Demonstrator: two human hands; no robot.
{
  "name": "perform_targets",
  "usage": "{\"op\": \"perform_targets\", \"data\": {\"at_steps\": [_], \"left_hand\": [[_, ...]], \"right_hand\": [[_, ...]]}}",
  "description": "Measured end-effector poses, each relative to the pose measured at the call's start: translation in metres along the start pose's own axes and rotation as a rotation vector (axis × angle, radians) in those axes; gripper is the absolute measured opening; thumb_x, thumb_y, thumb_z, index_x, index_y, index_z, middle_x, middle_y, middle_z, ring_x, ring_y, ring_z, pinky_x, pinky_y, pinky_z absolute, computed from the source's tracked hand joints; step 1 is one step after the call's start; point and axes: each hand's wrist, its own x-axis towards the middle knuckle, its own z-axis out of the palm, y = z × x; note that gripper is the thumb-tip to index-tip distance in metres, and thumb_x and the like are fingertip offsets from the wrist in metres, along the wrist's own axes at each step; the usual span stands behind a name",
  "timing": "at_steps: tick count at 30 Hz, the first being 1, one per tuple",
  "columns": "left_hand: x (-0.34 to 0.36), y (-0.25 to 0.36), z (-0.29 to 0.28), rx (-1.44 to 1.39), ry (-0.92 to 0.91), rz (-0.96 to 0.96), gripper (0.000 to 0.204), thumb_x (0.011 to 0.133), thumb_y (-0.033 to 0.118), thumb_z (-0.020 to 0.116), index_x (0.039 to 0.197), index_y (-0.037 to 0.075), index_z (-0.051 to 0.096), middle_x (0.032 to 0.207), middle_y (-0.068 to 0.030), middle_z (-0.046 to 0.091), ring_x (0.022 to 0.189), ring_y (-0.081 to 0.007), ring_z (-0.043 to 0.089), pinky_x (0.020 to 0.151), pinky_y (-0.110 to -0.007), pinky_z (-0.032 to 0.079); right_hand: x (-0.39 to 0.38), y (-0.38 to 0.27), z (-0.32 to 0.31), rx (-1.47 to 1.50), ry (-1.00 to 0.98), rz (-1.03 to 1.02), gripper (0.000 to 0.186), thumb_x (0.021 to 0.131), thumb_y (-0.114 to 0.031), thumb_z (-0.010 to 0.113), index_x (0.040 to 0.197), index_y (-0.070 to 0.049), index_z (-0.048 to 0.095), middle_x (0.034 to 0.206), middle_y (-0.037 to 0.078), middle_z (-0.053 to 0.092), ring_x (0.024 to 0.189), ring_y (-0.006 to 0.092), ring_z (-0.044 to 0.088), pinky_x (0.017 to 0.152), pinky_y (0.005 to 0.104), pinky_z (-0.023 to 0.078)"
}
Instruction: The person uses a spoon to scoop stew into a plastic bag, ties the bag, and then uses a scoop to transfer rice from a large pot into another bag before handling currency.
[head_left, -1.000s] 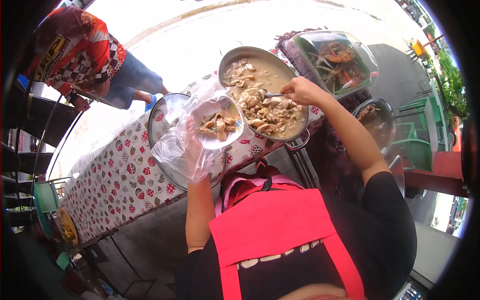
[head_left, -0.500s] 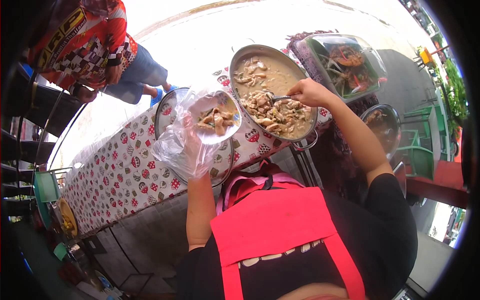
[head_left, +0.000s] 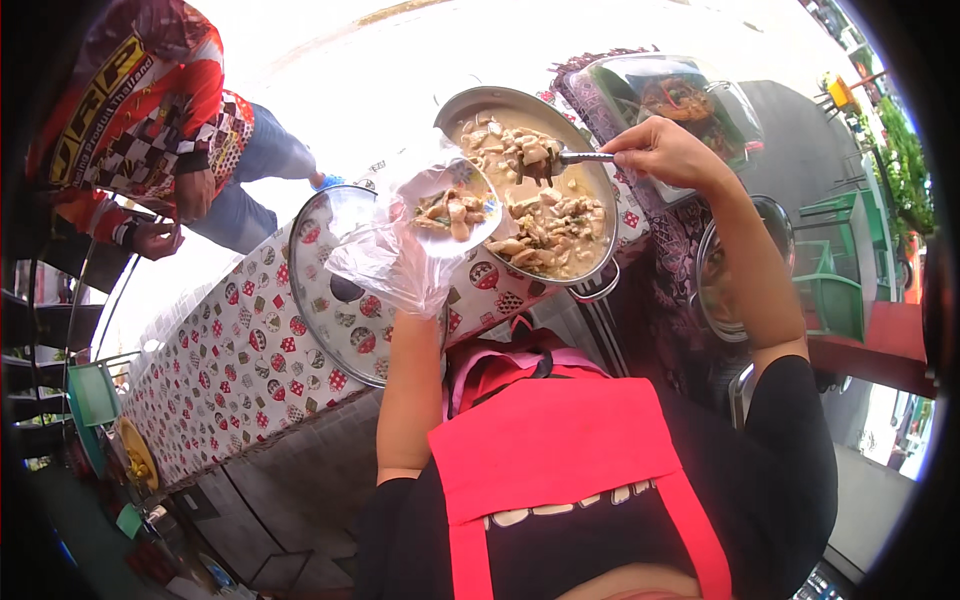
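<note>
My left hand [head_left: 408, 282], largely covered by a crinkled clear plastic bag [head_left: 370, 260], holds a small plate [head_left: 488, 200] of meat pieces from below, its fingers hidden. My right hand [head_left: 668, 152] grips the handle of a metal serving spoon [head_left: 590, 157], whose head holds food over a large oval pot [head_left: 470, 98]. The pot contains chopped meat in pale creamy sauce and overlaps the view beside the plate's right side. A glass lid [head_left: 338, 335] lies on the patterned tablecloth [head_left: 225, 370] under my left arm.
A lidded clear container [head_left: 720, 100] of food sits at the back right, with another round dish [head_left: 722, 290] below it. A person [head_left: 180, 140] in a red patterned jersey stands across the table at left. Green chairs [head_left: 830, 300] are at right, a yellow dish [head_left: 135, 450] at lower left.
My right hand has risen to the right, lifting the spoon from the sauce with food on it. My left hand has moved slightly up and right with the plate. The other person's hands have shifted.
</note>
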Motion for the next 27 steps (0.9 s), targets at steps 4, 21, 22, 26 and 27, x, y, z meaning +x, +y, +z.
{"op": "perform_targets", "data": {"at_steps": [4,21,22,26,27], "left_hand": [[0.04,0.022,-0.023,-1.417,-0.194,-0.702,0.072,0.075,0.014,0.071,0.133,0.007,0.029,0.118,-0.0102,0.046,0.099,-0.0247,0.05,0.092,-0.037,0.045],[0.086,-0.007,-0.102,-1.467,-0.233,-0.882,0.077,0.065,0.023,0.081,0.127,0.001,0.04,0.112,-0.0113,0.058,0.099,-0.0224,0.058,0.087,-0.034,0.048],[0.081,-0.007,-0.099,-1.469,-0.261,-0.908,0.08,0.064,0.024,0.082,0.128,0.001,0.039,0.112,-0.0116,0.058,0.1,-0.0225,0.058,0.087,-0.034,0.047],[0.061,0.001,-0.077,-1.679,-0.25,-1.041,0.089,0.062,0.025,0.083,0.132,0.0,0.034,0.114,-0.0132,0.056,0.101,-0.0232,0.057,0.087,-0.034,0.047],[0.056,0.003,-0.073,-1.781,-0.213,-1.08,0.09,0.062,0.025,0.084,0.133,0.0,0.033,0.115,-0.0136,0.056,0.101,-0.0236,0.057,0.087,-0.035,0.047]], "right_hand": [[-0.026,-0.043,-0.019,-0.085,0.024,-0.057,0.021,0.082,-0.011,0.06,0.099,-0.002,0.068,0.062,0.007,0.06,0.055,0.013,0.055,0.057,0.0275,0.045],[-0.047,-0.058,0.028,-0.483,0.372,-0.348,0.025,0.078,-0.008,0.061,0.101,-0.015,0.069,0.072,0.009,0.051,0.067,0.0266,0.056,0.059,0.0383,0.046],[-0.047,-0.061,0.025,-0.442,0.384,-0.348,0.025,0.078,-0.008,0.062,0.101,-0.015,0.069,0.073,0.008,0.052,0.067,0.0264,0.056,0.059,0.0382,0.046],[-0.046,-0.07,0.026,-0.367,0.335,-0.394,0.023,0.078,-0.009,0.063,0.099,-0.015,0.07,0.074,0.008,0.053,0.067,0.026,0.057,0.06,0.0371,0.045],[-0.045,-0.068,0.031,-0.383,0.299,-0.421,0.022,0.078,-0.009,0.063,0.099,-0.014,0.07,0.073,0.008,0.053,0.066,0.026,0.056,0.06,0.0369,0.045]]}}
